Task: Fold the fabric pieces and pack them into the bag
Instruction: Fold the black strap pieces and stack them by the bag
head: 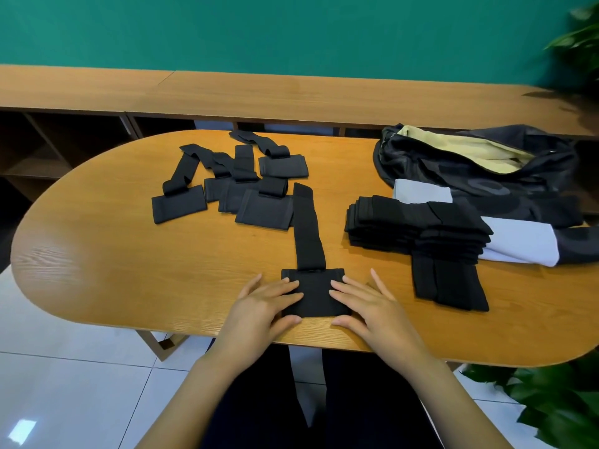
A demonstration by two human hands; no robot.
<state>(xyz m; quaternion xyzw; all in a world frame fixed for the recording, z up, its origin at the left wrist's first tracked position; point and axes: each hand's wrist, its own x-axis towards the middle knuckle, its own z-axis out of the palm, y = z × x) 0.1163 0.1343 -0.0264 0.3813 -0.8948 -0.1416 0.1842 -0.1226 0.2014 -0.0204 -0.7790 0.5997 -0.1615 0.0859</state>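
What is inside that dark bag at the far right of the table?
Through the bag's open mouth only its pale yellow lining shows. Nothing packed is visible inside, though the dark rim hides the bottom.

Matt black cloth piece (312, 294), satiny wood table (113, 254)

The left hand (264, 306) lies palm down, fingers straight and slightly spread, fingertips pointing toward the right hand (368, 304). The right hand mirrors it, flat and palm down, its fingertips just apart from the left's. The left forearm (191, 387) and right forearm (453, 393), both bare, angle inward toward each other.
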